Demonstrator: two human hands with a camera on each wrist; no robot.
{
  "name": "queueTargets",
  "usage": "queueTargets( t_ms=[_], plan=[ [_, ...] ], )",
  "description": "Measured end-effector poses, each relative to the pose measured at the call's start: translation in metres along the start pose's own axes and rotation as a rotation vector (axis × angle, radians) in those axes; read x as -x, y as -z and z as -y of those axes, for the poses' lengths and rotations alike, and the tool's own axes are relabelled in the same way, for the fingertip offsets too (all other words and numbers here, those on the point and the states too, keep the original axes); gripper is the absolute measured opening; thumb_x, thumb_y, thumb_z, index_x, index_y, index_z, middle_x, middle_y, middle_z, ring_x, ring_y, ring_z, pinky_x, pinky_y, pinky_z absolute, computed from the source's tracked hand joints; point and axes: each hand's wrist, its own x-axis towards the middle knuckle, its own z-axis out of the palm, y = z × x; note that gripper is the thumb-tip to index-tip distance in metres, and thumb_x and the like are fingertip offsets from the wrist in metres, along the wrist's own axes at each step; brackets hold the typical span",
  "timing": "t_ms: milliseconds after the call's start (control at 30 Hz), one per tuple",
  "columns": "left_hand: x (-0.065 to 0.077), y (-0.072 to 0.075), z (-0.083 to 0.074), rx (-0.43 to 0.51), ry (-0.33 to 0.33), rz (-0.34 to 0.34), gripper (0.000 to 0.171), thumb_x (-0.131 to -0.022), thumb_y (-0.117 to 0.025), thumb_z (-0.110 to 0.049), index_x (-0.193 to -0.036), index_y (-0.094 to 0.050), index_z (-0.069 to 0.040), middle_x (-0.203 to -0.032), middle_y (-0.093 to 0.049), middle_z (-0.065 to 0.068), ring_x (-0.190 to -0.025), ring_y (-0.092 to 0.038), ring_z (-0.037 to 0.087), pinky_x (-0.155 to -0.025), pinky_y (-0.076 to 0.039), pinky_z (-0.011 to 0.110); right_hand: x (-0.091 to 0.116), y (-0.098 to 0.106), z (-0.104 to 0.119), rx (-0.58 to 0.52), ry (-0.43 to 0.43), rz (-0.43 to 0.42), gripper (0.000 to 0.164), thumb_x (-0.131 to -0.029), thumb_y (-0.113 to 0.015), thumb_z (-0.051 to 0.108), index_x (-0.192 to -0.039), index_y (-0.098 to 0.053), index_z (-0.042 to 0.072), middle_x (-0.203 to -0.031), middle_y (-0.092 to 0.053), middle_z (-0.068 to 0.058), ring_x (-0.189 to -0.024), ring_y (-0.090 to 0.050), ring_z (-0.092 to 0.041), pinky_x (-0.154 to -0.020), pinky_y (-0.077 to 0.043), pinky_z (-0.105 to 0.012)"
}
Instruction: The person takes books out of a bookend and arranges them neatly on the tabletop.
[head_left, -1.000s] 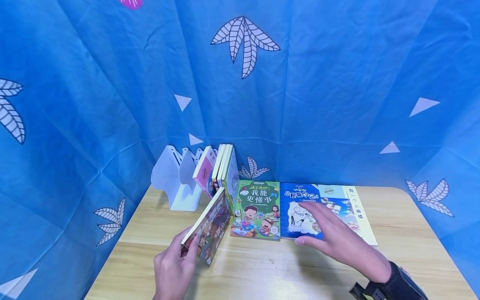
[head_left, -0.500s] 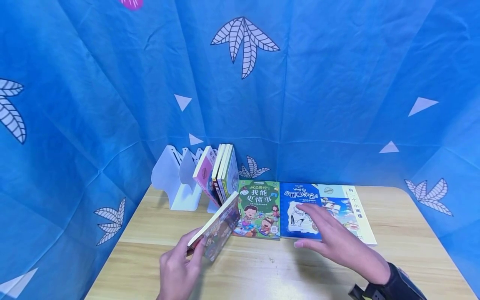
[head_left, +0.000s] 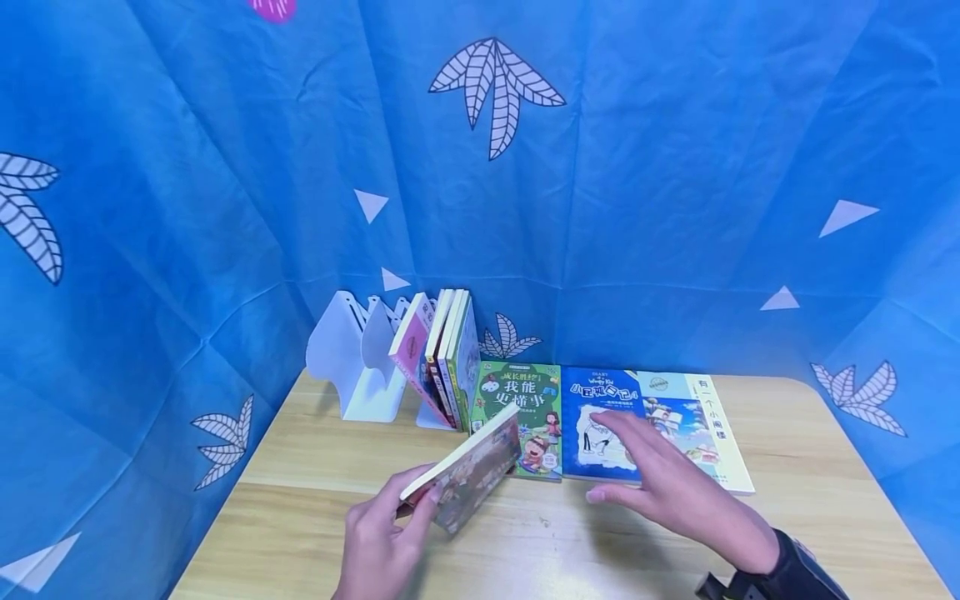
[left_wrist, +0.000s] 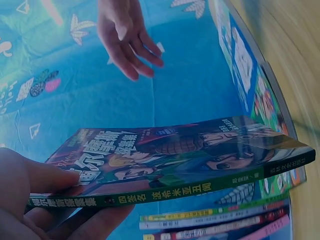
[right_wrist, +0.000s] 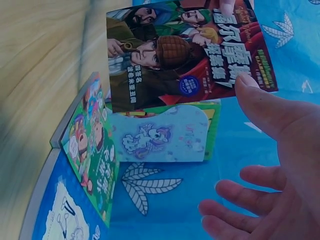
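Observation:
My left hand [head_left: 382, 533] pinches a paperback book [head_left: 480, 471] by one end, thumb on the near cover and fingers beneath. In the left wrist view the book [left_wrist: 170, 162] shows a green spine and a cover with drawn figures; the right wrist view shows the cover's capped man with a pipe. Tilted, it hangs above the table and partly hides a green book [head_left: 536, 392] lying flat. My right hand [head_left: 663, 492] hovers near a blue book [head_left: 603, 392], fingers spread and apart from the left hand's book, holding nothing.
A white book rack [head_left: 337, 358] stands at the back left, with a leaning pink book [head_left: 412, 342] and several upright books [head_left: 465, 358] at its right. Right of the blue book lies a pale-covered book [head_left: 720, 425]. Blue patterned cloth [head_left: 637, 183] hangs behind the wooden table [head_left: 300, 475].
My left hand has moved right with the book, which tilts lower and now overlaps the green book instead of the upright ones. My right hand has hardly moved.

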Motion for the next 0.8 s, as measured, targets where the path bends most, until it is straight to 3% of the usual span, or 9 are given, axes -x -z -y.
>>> queueTargets(
  t_ms=[333, 567, 800],
  plan=[
    [-0.001, -0.012, -0.017, 0.179, 0.031, 0.096, 0.042, -0.075, -0.08, 0.016, -0.109, -0.073, -0.007, -0.088, -0.081, 0.008, -0.077, -0.073, 0.001, -0.068, -0.062, 0.012, -0.001, -0.003, 0.002, 0.008, -0.032, 0.032, 0.093, -0.083, -0.069, 0.072, -0.154, -0.047, 0.016, -0.157, -0.051, -0.017, -0.145, -0.048, -0.046, -0.109, -0.049, -0.069],
    [-0.003, -0.021, -0.026, 0.255, -0.002, 0.141, 0.043, -0.076, -0.078, 0.016, -0.113, -0.073, -0.007, -0.094, -0.081, 0.012, -0.08, -0.076, 0.005, -0.07, -0.063, 0.012, -0.001, -0.004, 0.001, -0.016, -0.051, 0.063, 0.098, -0.081, -0.065, 0.078, -0.156, -0.044, 0.018, -0.159, -0.049, -0.016, -0.146, -0.047, -0.044, -0.109, -0.05, -0.068],
    [-0.004, -0.024, -0.033, 0.317, 0.028, 0.203, 0.04, -0.081, -0.079, 0.012, -0.114, -0.072, -0.009, -0.093, -0.082, 0.01, -0.081, -0.075, 0.003, -0.067, -0.061, 0.011, -0.003, -0.006, 0.003, -0.059, -0.041, 0.089, 0.09, -0.085, -0.072, 0.066, -0.156, -0.044, 0.019, -0.157, -0.053, -0.012, -0.143, -0.052, -0.041, -0.108, -0.052, -0.066]
  ],
)
